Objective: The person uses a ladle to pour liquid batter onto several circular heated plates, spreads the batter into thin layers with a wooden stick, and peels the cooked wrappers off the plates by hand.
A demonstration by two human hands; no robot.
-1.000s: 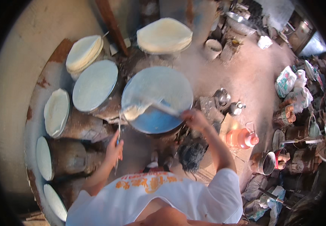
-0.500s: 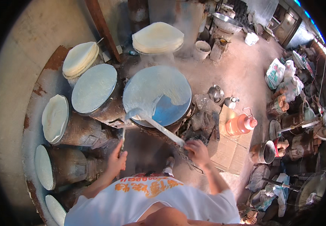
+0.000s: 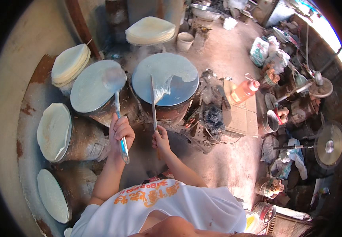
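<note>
My left hand [image 3: 122, 131] grips the handle of a ladle [image 3: 117, 103], whose blurred head is over the batter-coated round griddle [image 3: 94, 89] on the left. In my closed right hand [image 3: 161, 139] is a long flat spatula [image 3: 153, 94], pointing away from me. Its blade crosses the near edge of the middle griddle [image 3: 183, 93] and reaches over the pale batter [image 3: 157, 65]. That batter covers the far and left parts of the surface, with a ragged edge and bare dark metal at the near right.
Stacks of thin flatbreads stand at the far left [image 3: 71, 65] and behind the griddles [image 3: 150, 31]. More drum stoves curve along the left, one bearing a curled flatbread [image 3: 53, 132]. To the right, a pink bottle [image 3: 245, 91] stands on cardboard [image 3: 238, 118] beside dark ash [image 3: 213, 120].
The view has shifted. My left hand has risen, bringing the ladle to the left griddle. My right hand has swung left, turning the spatula from slanting to nearly straight ahead.
</note>
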